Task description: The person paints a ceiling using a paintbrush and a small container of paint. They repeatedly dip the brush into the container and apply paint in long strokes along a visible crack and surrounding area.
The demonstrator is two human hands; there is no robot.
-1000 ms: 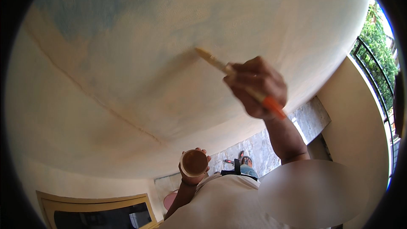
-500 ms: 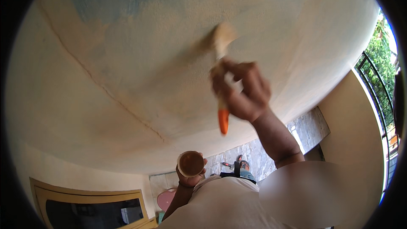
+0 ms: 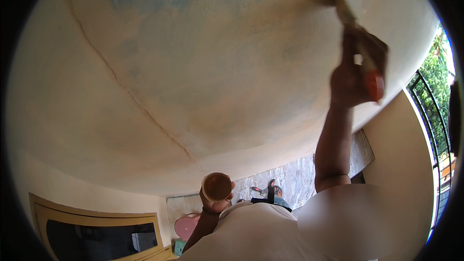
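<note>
My right hand (image 3: 357, 70) grips a paintbrush (image 3: 345, 12) with a pale handle and an orange end, raised at the upper right. Its bristles touch the wall (image 3: 232, 82), though motion smears them a little. The wall is patchy, cream with bluish areas at the top, and a long crack (image 3: 116, 77) runs down its left part. Low in the middle, my left hand (image 3: 216, 205) is wrapped round a small round tub (image 3: 217, 187) with brown content inside. The tub stands roughly upright, close in front of my shirt.
A grey marbled floor (image 3: 299, 174) lies below, with some orange-and-black handled tools (image 3: 265, 190) on it. At lower left are a pink round-topped object (image 3: 186, 225) and a yellow-framed dark pane (image 3: 104, 237). Black railings (image 3: 430, 106) and greenery stand at right.
My right hand has swept the paintbrush up and to the right across the wall. The tub in my left hand stays almost where it was.
</note>
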